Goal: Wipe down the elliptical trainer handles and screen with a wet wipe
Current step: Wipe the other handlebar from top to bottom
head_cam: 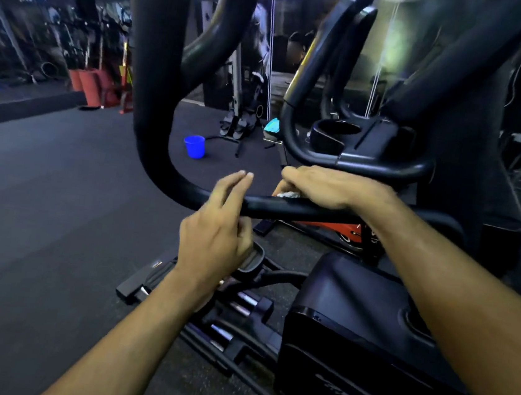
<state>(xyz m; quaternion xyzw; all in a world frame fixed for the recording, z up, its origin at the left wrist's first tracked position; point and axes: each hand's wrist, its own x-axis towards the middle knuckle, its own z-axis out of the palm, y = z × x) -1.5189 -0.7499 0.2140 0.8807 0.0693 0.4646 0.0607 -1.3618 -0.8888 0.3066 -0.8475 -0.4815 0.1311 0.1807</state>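
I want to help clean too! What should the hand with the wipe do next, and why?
Probably slide the right hand leftward along the black handle bar. It presses the white wipe onto the bar there, and bare bar stretches on toward the open left hand.

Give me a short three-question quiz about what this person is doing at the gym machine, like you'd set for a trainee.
1. True or false: the right hand presses a white wipe onto the black handle bar.
2. What is the left hand doing? A) gripping the bar B) hovering near the bar with fingers straight, holding nothing C) carrying the bucket
3. Fill in: the small bucket standing on the floor beyond the bar is ____ in colour.

Key: 1 true; 2 B; 3 blue.
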